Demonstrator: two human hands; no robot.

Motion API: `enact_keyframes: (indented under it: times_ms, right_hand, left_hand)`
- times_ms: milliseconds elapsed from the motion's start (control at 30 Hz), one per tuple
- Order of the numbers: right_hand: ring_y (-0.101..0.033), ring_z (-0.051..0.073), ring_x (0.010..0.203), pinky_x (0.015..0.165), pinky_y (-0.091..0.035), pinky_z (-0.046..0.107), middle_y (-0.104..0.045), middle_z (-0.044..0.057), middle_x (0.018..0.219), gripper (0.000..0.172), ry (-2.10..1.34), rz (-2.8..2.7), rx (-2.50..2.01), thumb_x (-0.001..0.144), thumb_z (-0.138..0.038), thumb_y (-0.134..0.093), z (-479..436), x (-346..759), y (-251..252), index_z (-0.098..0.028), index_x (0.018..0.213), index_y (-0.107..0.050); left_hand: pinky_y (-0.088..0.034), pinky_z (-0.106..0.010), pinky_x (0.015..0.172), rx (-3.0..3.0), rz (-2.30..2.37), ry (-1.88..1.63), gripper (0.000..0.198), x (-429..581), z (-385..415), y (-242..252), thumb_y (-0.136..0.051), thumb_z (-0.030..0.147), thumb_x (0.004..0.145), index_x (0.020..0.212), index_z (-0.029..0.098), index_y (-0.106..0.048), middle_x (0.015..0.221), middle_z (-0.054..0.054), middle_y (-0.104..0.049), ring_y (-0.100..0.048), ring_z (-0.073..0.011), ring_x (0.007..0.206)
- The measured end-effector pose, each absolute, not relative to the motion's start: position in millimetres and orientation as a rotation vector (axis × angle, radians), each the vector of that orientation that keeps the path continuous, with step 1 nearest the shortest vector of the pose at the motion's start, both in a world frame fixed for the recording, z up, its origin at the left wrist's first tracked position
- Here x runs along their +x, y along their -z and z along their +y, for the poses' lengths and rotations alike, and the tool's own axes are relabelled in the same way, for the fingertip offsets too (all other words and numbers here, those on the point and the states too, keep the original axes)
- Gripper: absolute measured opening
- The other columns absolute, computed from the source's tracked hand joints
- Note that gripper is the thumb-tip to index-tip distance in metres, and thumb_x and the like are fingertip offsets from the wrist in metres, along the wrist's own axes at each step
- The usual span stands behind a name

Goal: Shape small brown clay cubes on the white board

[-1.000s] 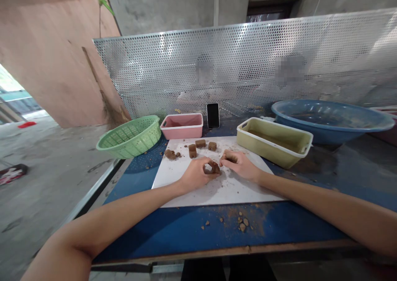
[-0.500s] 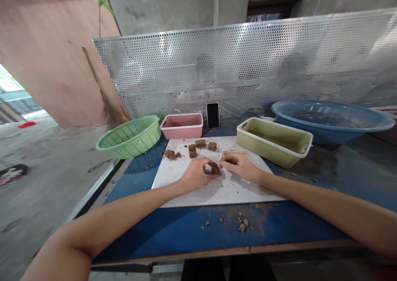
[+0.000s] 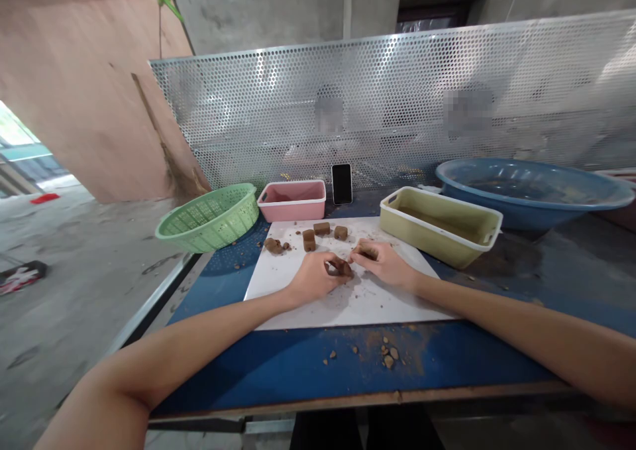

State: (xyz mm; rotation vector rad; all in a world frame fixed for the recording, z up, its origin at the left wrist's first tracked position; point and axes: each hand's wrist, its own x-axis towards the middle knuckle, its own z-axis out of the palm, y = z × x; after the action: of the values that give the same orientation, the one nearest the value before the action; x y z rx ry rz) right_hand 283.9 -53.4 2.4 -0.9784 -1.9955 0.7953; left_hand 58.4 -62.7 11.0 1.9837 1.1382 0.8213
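Observation:
Over the middle of a white board [image 3: 293, 314], my left hand [image 3: 319, 278] curls its fingers round a piece of brown clay [image 3: 340, 268]. Close to its right is my right hand [image 3: 381, 262], thumb and fingers bent round another brown clay piece [image 3: 368, 252], partly hidden by them. Just beyond the hands sit shaped clay blocks: an upright one [image 3: 309, 240], a longer one [image 3: 321, 228] and a small one [image 3: 340, 232]. A rough clay lump [image 3: 273, 245] with crumbs lies at the board's left.
Behind the board stand a pink basket [image 3: 293, 210] and a phone [image 3: 342, 183]. A green strainer [image 3: 211, 228] is at left; an olive basket [image 3: 432, 233] and a blue basin [image 3: 527, 201] are at right. Clay crumbs [image 3: 389, 362] lie near the table's front edge.
The thumb and fingers of my right hand have drawn slightly closer together. My left hand stays in nearly the same place.

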Motion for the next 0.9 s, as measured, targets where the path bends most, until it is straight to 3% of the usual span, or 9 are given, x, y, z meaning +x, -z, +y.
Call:
enact_keyframes:
  times_ms: [100,267,433,633,800,900]
  right_hand:
    - [-0.064,0.022,0.080,0.077,-0.048,0.036,-0.071,0.006,0.085,0.038,-0.860,-2.048,-0.938,0.101,-0.052,-0.060,-54,284,-3,-0.022,0.080,-0.070]
    - [-0.065,0.023,0.088,0.085,-0.048,0.039,-0.071,0.008,0.093,0.035,-0.737,-2.018,-0.962,0.105,-0.049,-0.056,-55,283,-6,-0.022,0.088,-0.072]
    - [-0.061,0.023,0.083,0.082,-0.045,0.039,-0.068,0.006,0.087,0.032,-0.683,-2.059,-0.981,0.105,-0.044,-0.054,-61,281,-5,-0.023,0.082,-0.063]
    - [-0.058,0.021,0.082,0.098,-0.037,0.047,-0.067,0.003,0.088,0.035,-0.468,-2.293,-1.046,0.104,-0.047,-0.059,-68,273,1,-0.022,0.079,-0.055]
    - [-0.056,0.020,0.079,0.091,-0.039,0.044,-0.066,0.003,0.085,0.035,-0.547,-2.266,-1.015,0.107,-0.044,-0.052,-70,272,0,-0.022,0.081,-0.058]
    - [-0.055,0.019,0.079,0.084,-0.042,0.039,-0.064,0.002,0.083,0.035,-0.671,-2.209,-0.985,0.109,-0.043,-0.047,-71,273,-6,-0.022,0.083,-0.059]
  left_hand:
    - [-0.053,-0.025,0.067,1.982,1.147,-0.820,0.011,59,-63,-12,-0.088,0.022,0.076,0.084,0.017,-0.082,0.085,-0.003,-0.082,-0.069,-0.0144,0.070]
    - [-0.054,-0.025,0.068,1.978,1.127,-0.814,0.010,58,-63,-12,-0.086,0.019,0.077,0.085,0.018,-0.081,0.084,-0.001,-0.082,-0.069,-0.0139,0.070]
    - [-0.055,-0.026,0.070,1.998,1.093,-0.848,0.014,57,-62,-10,-0.088,0.022,0.078,0.084,0.018,-0.076,0.086,-0.002,-0.081,-0.070,-0.0145,0.072]
    - [-0.055,-0.029,0.079,2.317,1.127,-1.002,0.016,56,-70,-11,-0.081,0.013,0.078,0.091,0.018,-0.073,0.097,-0.004,-0.074,-0.067,-0.0176,0.084]
    - [-0.052,-0.027,0.072,2.398,1.064,-1.053,0.018,55,-75,-10,-0.076,0.018,0.086,0.104,0.020,-0.074,0.102,-0.004,-0.070,-0.061,-0.0140,0.075]
    - [-0.050,-0.026,0.066,2.364,1.041,-1.066,0.029,55,-75,-9,-0.080,0.026,0.087,0.115,0.021,-0.074,0.107,-0.004,-0.070,-0.054,-0.0095,0.065]
